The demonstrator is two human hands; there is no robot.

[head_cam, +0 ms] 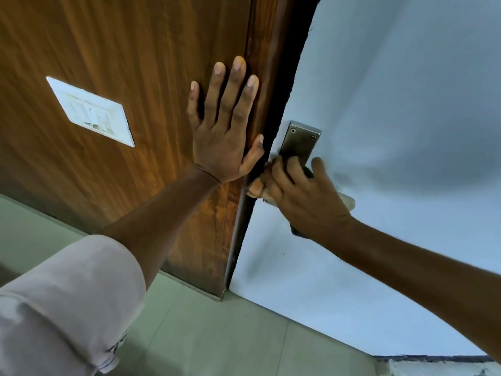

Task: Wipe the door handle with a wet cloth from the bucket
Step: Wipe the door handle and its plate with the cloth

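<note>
A metal door handle plate (pixel 299 142) with two screws sits on the pale blue door (pixel 406 104), near its edge. My right hand (pixel 306 196) is closed around the handle's lever, pressing a pale cloth (pixel 257 185) against it; the lever is mostly hidden, only its tip (pixel 348 200) shows past my knuckles. My left hand (pixel 225 123) lies flat with fingers spread on the brown wooden panel (pixel 122 50) beside the door frame, holding nothing. The bucket is out of sight.
A white switch plate (pixel 90 111) is mounted on the wooden panel to the left. The dark wooden door frame (pixel 273 77) runs between panel and door. Pale tiled floor (pixel 217 335) lies below.
</note>
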